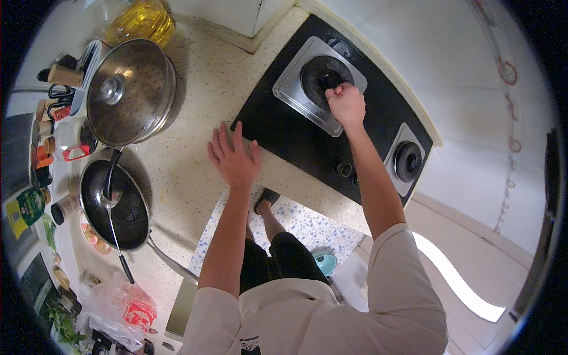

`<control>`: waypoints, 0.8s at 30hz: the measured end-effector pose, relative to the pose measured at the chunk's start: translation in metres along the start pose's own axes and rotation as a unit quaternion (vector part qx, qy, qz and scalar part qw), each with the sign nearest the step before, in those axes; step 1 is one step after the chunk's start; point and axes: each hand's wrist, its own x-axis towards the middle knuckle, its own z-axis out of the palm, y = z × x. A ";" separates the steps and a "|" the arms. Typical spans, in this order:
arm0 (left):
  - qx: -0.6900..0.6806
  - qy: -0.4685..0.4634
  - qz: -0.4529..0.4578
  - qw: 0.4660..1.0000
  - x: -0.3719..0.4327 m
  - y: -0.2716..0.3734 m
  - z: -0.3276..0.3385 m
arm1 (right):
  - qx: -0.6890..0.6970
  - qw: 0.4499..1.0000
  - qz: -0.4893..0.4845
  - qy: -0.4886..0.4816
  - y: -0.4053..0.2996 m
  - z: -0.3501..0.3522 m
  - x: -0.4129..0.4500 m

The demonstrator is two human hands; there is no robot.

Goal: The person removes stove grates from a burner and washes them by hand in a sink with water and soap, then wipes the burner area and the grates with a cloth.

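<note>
My right hand (348,106) is over the larger gas burner (311,82), its fingers curled at the dark burner centre. Whether something is between those fingers is hidden. A square metal drip tray (290,91) surrounds this burner on the black glass cooktop (284,128). My left hand (235,155) lies palm down and spread on the speckled countertop (177,177), by the cooktop's near left corner. It holds nothing. A control knob (343,169) sits on the cooktop's front part, left of my right forearm. The smaller burner (408,162) is to the right.
On the left stand a lidded steel pot (133,93) and a black wok (133,222) with a ladle (115,235) in it. Behind are an oil bottle (144,22), scissors (60,97) and a jar (66,208). A plastic bag (124,301) lies nearer. A teal basin (325,263) is on the floor.
</note>
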 end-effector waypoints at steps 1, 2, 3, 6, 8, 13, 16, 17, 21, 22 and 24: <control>-0.001 0.000 -0.001 1.000 0.000 0.000 0.000 | 0.000 1.000 -0.001 0.000 0.002 0.001 0.001; -0.001 0.001 -0.001 1.000 0.000 0.001 0.000 | 0.027 1.000 0.008 0.007 0.003 0.001 0.003; -0.005 0.000 -0.003 1.000 -0.001 0.001 0.000 | 0.053 0.998 0.017 0.012 0.002 0.001 0.003; -0.007 -0.004 -0.007 1.000 -0.001 0.001 0.000 | 0.133 0.989 0.052 0.044 -0.003 -0.003 0.001; -0.007 -0.007 -0.008 1.000 -0.002 0.001 0.000 | 0.140 0.988 0.039 0.056 -0.013 -0.006 -0.002; -0.023 -0.003 -0.012 1.000 -0.001 0.001 -0.001 | 0.102 0.985 -0.065 0.127 -0.030 -0.023 -0.020; -0.019 -0.006 -0.018 1.000 -0.001 0.000 -0.001 | 0.098 0.978 -0.115 0.143 -0.028 -0.032 -0.035; -0.019 -0.005 -0.019 1.000 -0.001 -0.001 -0.002 | 0.098 0.978 -0.117 0.143 -0.026 -0.034 -0.040; -0.028 -0.001 -0.010 1.000 -0.001 0.000 -0.001 | 0.082 0.972 -0.158 0.156 -0.003 -0.034 -0.046; -0.031 0.004 -0.005 0.999 0.000 0.001 -0.001 | 0.078 0.969 -0.165 0.164 0.003 -0.033 -0.046; -0.030 0.001 -0.005 1.000 0.000 0.002 -0.002 | 0.065 0.965 -0.175 0.184 0.014 -0.032 -0.045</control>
